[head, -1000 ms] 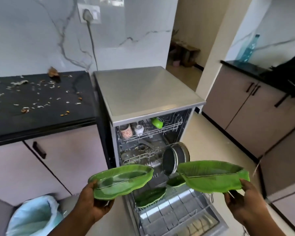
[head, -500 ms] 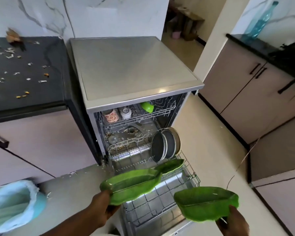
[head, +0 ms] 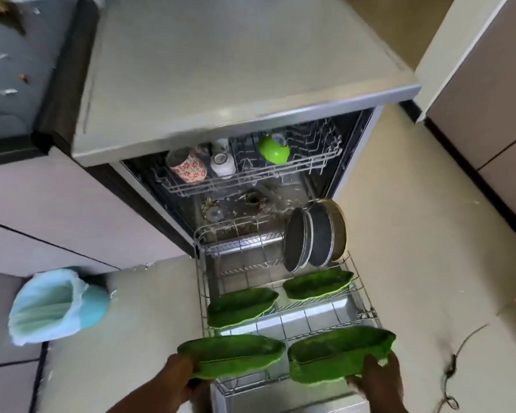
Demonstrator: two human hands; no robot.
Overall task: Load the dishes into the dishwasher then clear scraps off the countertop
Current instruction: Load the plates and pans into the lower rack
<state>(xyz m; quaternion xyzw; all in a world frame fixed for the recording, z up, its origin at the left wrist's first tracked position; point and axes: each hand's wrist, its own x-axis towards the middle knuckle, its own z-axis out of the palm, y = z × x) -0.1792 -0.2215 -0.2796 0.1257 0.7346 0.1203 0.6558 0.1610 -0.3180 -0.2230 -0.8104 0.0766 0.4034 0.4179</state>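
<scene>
The dishwasher (head: 233, 93) stands open with its lower rack (head: 365, 296) pulled out. My left hand (head: 178, 375) grips a green leaf-shaped plate (head: 231, 354) over the rack's front left. My right hand (head: 376, 374) grips a second green leaf-shaped plate (head: 340, 351) over the front right. Two more leaf plates (head: 242, 305) (head: 318, 283) lie in the rack behind them. Dark round pans (head: 313, 234) stand on edge at the rack's back right. The upper rack (head: 251, 177) holds a patterned mug (head: 188, 168), a white cup (head: 222, 163) and a green bowl (head: 274, 149). Scraps (head: 8, 91) litter the dark countertop (head: 18, 64) at upper left.
A bin lined with a light blue bag (head: 54, 305) stands on the floor to the left. Beige cabinets (head: 489, 93) run along the right. A thin cable (head: 456, 362) trails over the floor at lower right. The dishwasher door (head: 295, 402) lies flat under the rack.
My view has dropped closer to the dishwasher. Both hands have brought their leaf plates down and together, side by side over the front of the lower rack.
</scene>
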